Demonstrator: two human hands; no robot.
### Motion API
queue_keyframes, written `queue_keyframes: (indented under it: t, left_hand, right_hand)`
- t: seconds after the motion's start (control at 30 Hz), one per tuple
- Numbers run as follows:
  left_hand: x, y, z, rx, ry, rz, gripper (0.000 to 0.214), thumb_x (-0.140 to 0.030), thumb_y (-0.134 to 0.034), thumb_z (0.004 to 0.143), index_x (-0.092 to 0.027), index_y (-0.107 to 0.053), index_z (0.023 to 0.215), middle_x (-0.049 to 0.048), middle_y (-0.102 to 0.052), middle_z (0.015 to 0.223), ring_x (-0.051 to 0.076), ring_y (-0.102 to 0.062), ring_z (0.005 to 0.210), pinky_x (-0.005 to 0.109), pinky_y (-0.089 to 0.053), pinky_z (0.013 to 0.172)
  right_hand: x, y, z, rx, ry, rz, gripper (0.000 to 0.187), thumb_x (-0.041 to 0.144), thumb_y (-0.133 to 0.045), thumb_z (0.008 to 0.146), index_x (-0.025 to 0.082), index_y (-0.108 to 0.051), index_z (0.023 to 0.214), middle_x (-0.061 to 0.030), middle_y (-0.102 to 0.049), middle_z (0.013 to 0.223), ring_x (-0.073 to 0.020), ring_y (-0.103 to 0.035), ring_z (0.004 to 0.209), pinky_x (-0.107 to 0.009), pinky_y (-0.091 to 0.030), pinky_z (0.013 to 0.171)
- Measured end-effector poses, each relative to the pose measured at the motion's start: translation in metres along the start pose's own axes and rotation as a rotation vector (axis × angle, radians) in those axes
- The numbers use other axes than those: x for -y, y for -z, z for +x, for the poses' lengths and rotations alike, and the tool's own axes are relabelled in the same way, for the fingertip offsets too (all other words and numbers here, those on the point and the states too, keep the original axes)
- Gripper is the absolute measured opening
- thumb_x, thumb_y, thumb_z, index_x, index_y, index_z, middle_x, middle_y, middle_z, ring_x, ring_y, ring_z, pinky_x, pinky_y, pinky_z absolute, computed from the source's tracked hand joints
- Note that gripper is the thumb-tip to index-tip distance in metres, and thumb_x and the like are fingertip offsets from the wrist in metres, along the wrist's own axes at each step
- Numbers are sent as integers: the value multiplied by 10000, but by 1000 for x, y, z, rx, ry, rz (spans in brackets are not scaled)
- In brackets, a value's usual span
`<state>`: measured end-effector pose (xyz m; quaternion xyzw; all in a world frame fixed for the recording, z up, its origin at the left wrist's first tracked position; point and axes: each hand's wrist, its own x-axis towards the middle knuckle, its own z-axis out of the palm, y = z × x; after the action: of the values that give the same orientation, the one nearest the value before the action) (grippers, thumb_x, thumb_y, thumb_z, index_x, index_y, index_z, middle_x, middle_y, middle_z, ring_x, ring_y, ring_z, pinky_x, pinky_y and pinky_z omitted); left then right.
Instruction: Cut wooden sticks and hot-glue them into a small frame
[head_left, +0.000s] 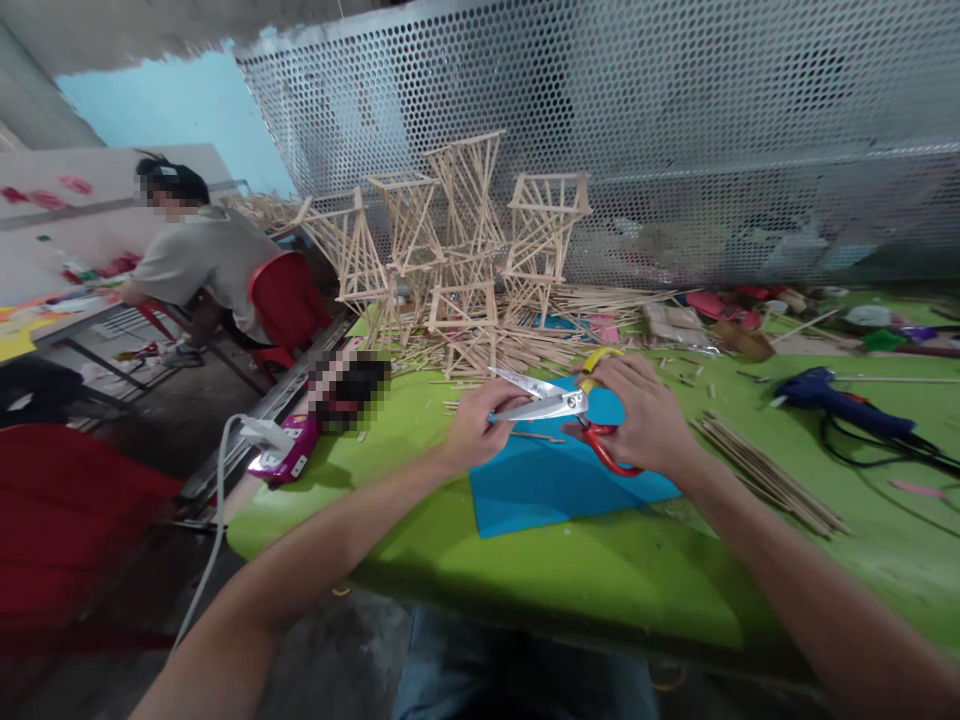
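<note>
My right hand (pixel 646 412) grips a pair of scissors (pixel 551 402) by its red and yellow handles. The blades are spread apart and point left, over a blue sheet (pixel 540 490) lying on the green table. Close to the blades is my left hand (pixel 484 425), its fingers pinched together by the lower blade. Whatever those fingers hold, if anything, is hidden or too small to name. A short thin stick (pixel 538 437) lies on the blue sheet between the hands.
Lattice towers of wooden sticks (pixel 469 225) stand at the back, loose sticks around them. At right lie a stick bundle (pixel 765 470) and a blue glue gun (pixel 847 400). A purple power strip (pixel 289 450) sits on the left edge. A person (pixel 202 250) sits far left.
</note>
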<state>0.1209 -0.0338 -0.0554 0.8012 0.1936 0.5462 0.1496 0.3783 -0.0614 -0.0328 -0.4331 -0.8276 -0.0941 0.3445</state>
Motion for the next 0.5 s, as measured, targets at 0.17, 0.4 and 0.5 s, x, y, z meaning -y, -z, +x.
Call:
queue_keyframes:
  t: [0.17, 0.4, 0.5]
  left_hand:
    - [2, 2, -1, 39, 79, 58, 239, -307, -508, 1019, -193, -716, 988, 76, -757, 909, 186, -714, 839, 313, -574, 767]
    - [-12, 5, 5, 75, 142, -8, 304, -343, -514, 1046, -184, -725, 894, 53, -749, 854, 145, -667, 753, 267, -528, 698]
    - [-16, 6, 7, 70, 166, -19, 287, -368, -540, 1040, -182, -732, 934, 46, -750, 847, 134, -654, 732, 258, -516, 680]
  right_hand:
    - [-2, -1, 0, -57, 29, -14, 433, 435, -823, 723, 225, -652, 1061, -123, -716, 1054, -338, -624, 1003, -451, -508, 857]
    - [-2, 0, -1, -51, 1, -46, 121, 294, -734, 776, 236, -631, 803, -65, -714, 835, -260, -633, 828, -370, -474, 750]
    - [-1, -2, -1, -31, -81, 2, 154, 296, -720, 796, 236, -601, 719, -40, -668, 744, -219, -613, 728, -338, -433, 675]
